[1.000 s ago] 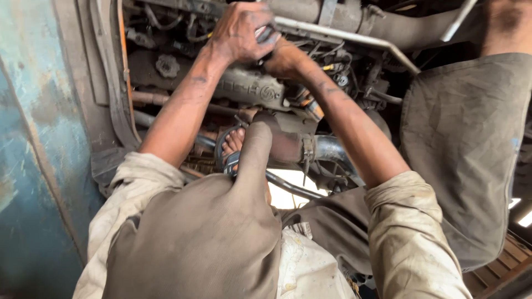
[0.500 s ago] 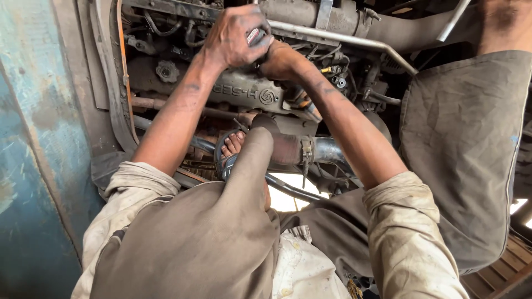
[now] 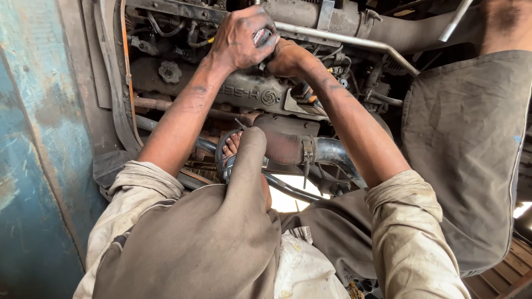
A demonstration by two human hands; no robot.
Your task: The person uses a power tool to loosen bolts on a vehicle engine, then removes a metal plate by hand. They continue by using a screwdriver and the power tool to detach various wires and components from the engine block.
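Both hands meet atop the engine (image 3: 244, 91). The left hand (image 3: 241, 41) is clenched on a small tool (image 3: 261, 36), perhaps a ratchet head; the right hand (image 3: 288, 58), fingers curled, presses just beside it.

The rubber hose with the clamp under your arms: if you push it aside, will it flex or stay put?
The rubber hose would probably give only a little: it looks thick and short. Its clamp joins it to a metal pipe, so that end likely stays put. Its dusty, perhaps oily, surface may be slippery.
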